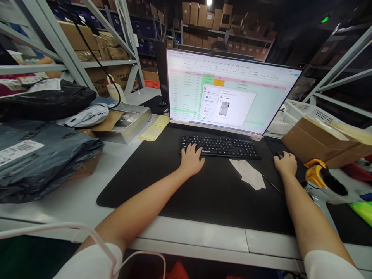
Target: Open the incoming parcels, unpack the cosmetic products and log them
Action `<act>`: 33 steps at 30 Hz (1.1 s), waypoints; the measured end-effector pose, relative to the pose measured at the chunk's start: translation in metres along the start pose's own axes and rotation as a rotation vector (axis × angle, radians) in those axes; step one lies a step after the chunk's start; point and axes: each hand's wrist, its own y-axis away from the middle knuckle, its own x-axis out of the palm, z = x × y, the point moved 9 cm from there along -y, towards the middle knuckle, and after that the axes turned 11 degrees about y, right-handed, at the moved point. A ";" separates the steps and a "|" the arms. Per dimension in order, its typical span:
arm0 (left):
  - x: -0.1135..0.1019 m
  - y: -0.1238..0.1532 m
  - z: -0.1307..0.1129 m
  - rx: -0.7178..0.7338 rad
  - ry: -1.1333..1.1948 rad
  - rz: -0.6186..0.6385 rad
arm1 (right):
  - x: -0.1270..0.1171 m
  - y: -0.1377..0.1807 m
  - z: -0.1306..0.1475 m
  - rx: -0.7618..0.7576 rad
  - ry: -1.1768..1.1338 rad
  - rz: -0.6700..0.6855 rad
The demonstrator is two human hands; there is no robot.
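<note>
The black desk mat (pixel 209 193) is the widest thing here; it lies under the keyboard (pixel 226 146) and spreads out from it on every side. The monitor (pixel 232 93) stands just behind the keyboard, lit with a spreadsheet and a small window over it. Well to the left of the keyboard, grey plastic mail bags (pixel 43 159) lie heaped, one bearing a white label. Off to the right of the keyboard a cardboard box (pixel 319 141) sits tilted, and behind that, further right of the keyboard, is a white mesh basket (pixel 296 112). A shallow metal tray (pixel 128 124) rests to the left of the keyboard and a little behind it, with a yellow notepad (pixel 154 130) between tray and keyboard.

The keyboard itself is black and lies flat and square to the screen. The left hand (pixel 192 159) rests on its left end, palm down, fingers loosely spread over the keys and gripping nothing. Just right of the keyboard's right end, the right hand (pixel 286 163) is cupped over a dark mouse (pixel 279 155), holding it, so only the front of the mouse shows.

A yellow-and-black scanner (pixel 319 172) lies further right of the keyboard, beyond that hand. A crumpled white paper (pixel 248 174) lies just in front of the keyboard's right half, and a thin dark pen (pixel 271 183) lies beside it.
</note>
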 end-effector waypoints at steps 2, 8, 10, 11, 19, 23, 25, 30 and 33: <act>0.000 0.000 0.000 -0.003 0.000 0.004 | 0.001 0.000 0.000 -0.011 -0.013 -0.005; 0.000 0.000 0.000 -0.010 -0.002 0.021 | 0.003 0.000 -0.002 -0.007 -0.033 -0.001; 0.000 0.000 0.000 -0.012 -0.005 0.023 | 0.003 -0.001 -0.002 -0.001 -0.034 0.003; 0.000 0.000 0.000 -0.012 -0.005 0.022 | 0.003 -0.001 -0.002 0.001 -0.034 0.005; 0.000 0.000 0.000 -0.009 0.000 0.018 | -0.001 0.001 -0.003 0.028 -0.019 0.010; -0.001 0.001 -0.001 -0.010 -0.004 0.017 | -0.003 0.003 -0.004 0.050 -0.010 0.010; -0.002 0.001 -0.001 -0.008 -0.008 0.014 | -0.004 0.003 -0.004 0.059 -0.009 0.011; -0.002 0.001 -0.001 -0.008 -0.016 0.012 | -0.006 0.004 -0.003 0.071 -0.011 0.012; -0.002 0.001 -0.001 -0.010 -0.020 0.012 | -0.007 0.005 -0.003 0.072 -0.012 0.013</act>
